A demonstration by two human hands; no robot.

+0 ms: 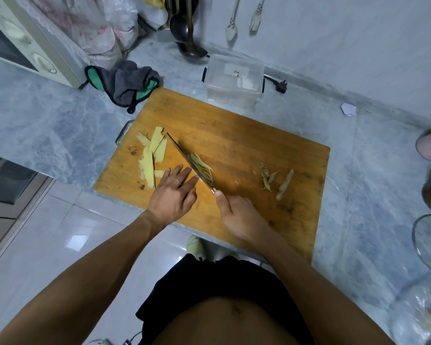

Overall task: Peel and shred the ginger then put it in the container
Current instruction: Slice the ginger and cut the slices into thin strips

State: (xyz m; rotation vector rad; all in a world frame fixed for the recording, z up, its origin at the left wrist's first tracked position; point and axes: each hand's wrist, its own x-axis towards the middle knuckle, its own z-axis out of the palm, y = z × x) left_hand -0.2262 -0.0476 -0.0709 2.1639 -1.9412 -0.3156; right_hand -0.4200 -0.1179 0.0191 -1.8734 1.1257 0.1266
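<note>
Pale yellow ginger slices lie on the left part of the wooden cutting board. My right hand grips the handle of a knife whose blade stands edge-down on the board. A small heap of ginger shreds lies against the blade's right side. My left hand rests flat on the board with straight fingers just left of the blade. Brown ginger peels lie on the board's right part. The clear plastic container stands beyond the board's far edge.
A grey and green cloth lies at the board's far left corner, next to an oven. Ladles hang at the back wall. A black plug lies right of the container. Glass bowls and jars stand at the right edge.
</note>
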